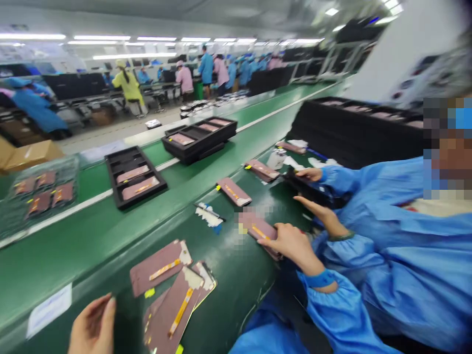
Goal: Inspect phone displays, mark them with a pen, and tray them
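At the lower left, my left hand (93, 325) is loosely curled above the green surface, with nothing visible in it. My right hand (297, 246) grips the right end of a pinkish phone-sized panel (262, 228) with an orange strip; its far end is blurred. Between my hands lie several similar panels: one flat (157, 270), others overlapping in a fanned pile (180, 307), with yellow tabs at their edges. Beyond my right hand, another panel (234, 191) rests near a dark tool (210, 214) on white scraps.
A person in blue sits close at right, one hand (326, 216) near mine. Black trays (136, 177) (201, 140) and a bag of panels (46, 191) lie across the green belt (184, 182). A white paper (49, 309) is at left. Black boxes (354, 132) stand at back right.
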The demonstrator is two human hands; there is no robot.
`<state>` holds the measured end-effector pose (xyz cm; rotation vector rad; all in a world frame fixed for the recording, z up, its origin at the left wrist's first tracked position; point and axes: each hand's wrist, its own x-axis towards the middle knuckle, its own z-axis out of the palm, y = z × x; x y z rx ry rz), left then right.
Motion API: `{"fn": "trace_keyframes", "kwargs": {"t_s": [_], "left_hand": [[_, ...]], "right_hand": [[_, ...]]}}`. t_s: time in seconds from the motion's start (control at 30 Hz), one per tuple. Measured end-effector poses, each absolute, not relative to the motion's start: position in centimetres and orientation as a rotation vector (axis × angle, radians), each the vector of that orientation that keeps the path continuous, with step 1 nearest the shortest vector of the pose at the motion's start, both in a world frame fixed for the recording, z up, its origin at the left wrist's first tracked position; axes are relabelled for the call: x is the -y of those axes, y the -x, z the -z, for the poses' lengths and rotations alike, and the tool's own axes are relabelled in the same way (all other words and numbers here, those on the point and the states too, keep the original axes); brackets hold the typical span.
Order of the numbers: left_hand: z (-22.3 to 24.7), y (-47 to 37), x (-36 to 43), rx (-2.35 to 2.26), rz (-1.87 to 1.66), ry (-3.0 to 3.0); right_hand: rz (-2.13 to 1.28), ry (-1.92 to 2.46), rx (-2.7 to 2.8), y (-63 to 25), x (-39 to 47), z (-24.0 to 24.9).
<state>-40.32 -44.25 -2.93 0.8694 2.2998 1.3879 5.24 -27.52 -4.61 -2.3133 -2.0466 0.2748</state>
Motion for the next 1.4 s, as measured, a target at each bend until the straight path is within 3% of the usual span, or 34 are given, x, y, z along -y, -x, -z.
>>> {"fn": "trace_keyframes", "kwargs": {"t_s": [0.2,0.3,0.43,0.8,0.97,1.1,1.4], "left_hand": [[1.2,33.8,46.6,-2.224,-0.888,-1.686],[1.9,31.7,47.2,-2.117,-0.553,-2.156],[3.0,30.9,46.9,-2.137,-0.296,-2.302],[1.8,32.6,45.2,-1.944,-0.091,-2.354],[2.2,33.6,44.5,-1.896,-0.231,-2.550],[0.1,33.4,42.8,-1.754,-0.398,-2.685],[-1.1,26.3,34.9,-1.496,-0.558,-2.501]], "right_hand": [[-0.616,2.333,2.063,-6.9,25.7,7.1],[-0.616,2.314,2.097,-7.7,25.4,8.3],[-0.496,2.350,2.106,-7.7,25.6,8.1],[-0.591,2.357,1.996,-5.3,29.0,4.8],[-0.691,2.126,1.933,-5.5,29.2,4.4],[-0.529,2.032,1.978,-4.8,30.6,2.6],[-0.098,1.223,2.606,1.8,33.0,0.3]]}}
